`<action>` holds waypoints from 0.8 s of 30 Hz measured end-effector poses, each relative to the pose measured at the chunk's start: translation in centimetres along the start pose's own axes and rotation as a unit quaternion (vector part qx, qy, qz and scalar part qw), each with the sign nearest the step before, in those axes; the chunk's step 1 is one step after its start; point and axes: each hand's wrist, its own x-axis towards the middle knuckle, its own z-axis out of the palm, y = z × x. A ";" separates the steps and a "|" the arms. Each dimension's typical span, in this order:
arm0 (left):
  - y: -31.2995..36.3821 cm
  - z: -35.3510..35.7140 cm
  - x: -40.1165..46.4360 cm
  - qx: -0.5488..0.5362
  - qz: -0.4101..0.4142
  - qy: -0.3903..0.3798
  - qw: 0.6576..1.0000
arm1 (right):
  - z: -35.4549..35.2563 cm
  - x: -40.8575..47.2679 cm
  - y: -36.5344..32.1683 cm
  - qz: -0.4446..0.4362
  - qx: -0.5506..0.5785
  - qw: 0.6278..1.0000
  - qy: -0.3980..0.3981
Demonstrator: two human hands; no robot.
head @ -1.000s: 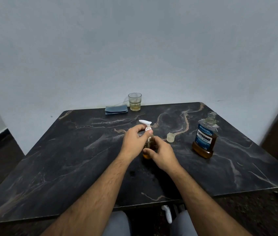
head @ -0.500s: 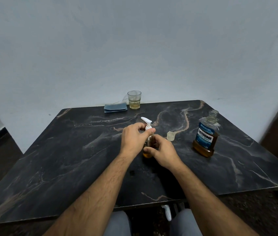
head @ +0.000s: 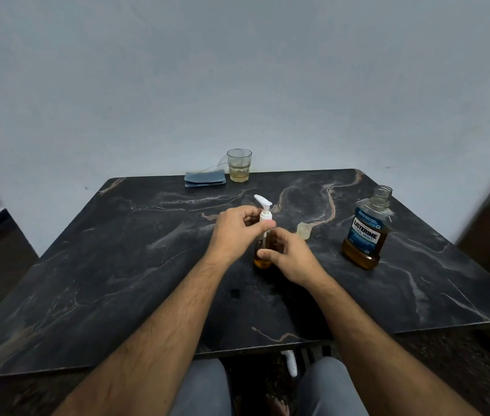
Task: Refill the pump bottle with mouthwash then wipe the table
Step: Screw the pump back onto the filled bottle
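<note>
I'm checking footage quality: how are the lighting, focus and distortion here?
Head view: dim, even light, no glare; the table edges bow from wide-angle distortion; the mouthwash bottle label reads sharp; both hands look slightly soft.

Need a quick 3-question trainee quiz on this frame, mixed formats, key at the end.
1. True or false: the mouthwash bottle has its cap on.
2. What does the left hand pinch? A) the glass B) the white pump head C) the blue cloth
3. Fill in: the right hand holds the body of the ____ bottle.

Key:
1. False; its neck is open, and a small clear cap lies on the table.
2. B, the pump head.
3. Pump; the pump bottle holds amber liquid.
</note>
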 end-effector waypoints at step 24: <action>-2.4 -2.0 -2.3 -0.033 -0.048 0.092 0.994 | -5.3 1.9 1.3 0.150 -0.237 0.944 0.173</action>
